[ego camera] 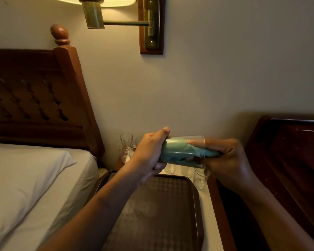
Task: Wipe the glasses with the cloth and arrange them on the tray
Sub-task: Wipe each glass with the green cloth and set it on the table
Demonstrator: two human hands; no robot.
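Left grip (150,151) around cloth-stuffed glass (185,142)

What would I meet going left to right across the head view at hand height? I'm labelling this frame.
Pillow → standing glasses by the wall → left hand → green cloth stuffed in the sideways held glass → right hand → dark wooden furniture.
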